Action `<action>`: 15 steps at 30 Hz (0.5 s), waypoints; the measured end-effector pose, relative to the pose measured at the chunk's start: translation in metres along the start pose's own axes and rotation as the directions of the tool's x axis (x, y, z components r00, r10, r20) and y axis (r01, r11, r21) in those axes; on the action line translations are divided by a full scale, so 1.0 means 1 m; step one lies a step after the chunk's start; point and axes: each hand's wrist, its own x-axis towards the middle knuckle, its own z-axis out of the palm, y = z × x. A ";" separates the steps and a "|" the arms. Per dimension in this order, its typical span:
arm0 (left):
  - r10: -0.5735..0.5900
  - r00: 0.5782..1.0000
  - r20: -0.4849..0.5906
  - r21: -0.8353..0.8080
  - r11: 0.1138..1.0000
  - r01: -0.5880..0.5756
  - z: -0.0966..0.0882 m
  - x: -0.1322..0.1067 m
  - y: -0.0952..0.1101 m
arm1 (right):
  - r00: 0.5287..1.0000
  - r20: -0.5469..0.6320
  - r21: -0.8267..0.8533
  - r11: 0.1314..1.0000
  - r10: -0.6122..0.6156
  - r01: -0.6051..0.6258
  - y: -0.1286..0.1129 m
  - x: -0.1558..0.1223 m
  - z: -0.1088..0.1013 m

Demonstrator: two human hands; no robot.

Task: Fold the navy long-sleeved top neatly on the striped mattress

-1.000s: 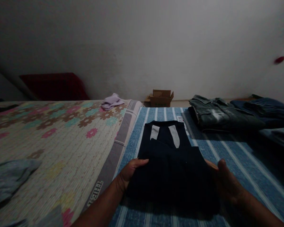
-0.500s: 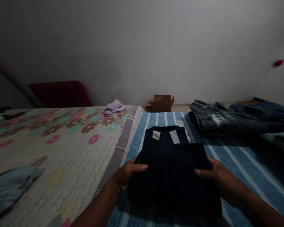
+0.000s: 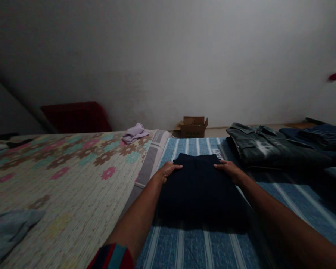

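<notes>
A dark navy garment (image 3: 200,186) lies folded into a rectangle on the blue striped mattress (image 3: 201,246). My left hand (image 3: 168,170) rests on its far left corner, fingers lying flat on the cloth with the thumb at the edge. My right hand (image 3: 229,169) lies on its far right corner in the same way, fingers stretched along the fold. Both forearms reach forward over the near part of the garment.
A folded grey-green denim jacket (image 3: 268,147) and dark blue jeans (image 3: 322,136) lie at the right. A flowered mattress (image 3: 58,183) is at the left with a lilac cloth (image 3: 134,132) and a grey-blue cloth (image 3: 8,231). A cardboard box (image 3: 193,126) stands by the wall.
Both hands carried the garment's near half forward and laid it over the far half, covering the white patches. The hands now lie at the far edge.
</notes>
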 end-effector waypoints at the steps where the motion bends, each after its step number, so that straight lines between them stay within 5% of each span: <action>1: 0.010 1.000 -0.009 0.003 1.000 -0.009 -0.002 0.002 -0.005 | 1.000 -0.027 0.003 1.000 0.004 -0.004 0.006 0.002 -0.001; 9: 0.139 0.989 -0.056 0.023 0.990 -0.137 -0.001 -0.001 -0.002 | 0.985 -0.140 -0.029 0.994 -0.105 0.102 0.005 0.011 0.001; 15: 0.185 0.962 -0.200 0.167 0.974 -0.153 0.002 0.008 -0.006 | 0.961 -0.248 -0.141 0.986 -0.122 0.089 0.008 0.016 0.003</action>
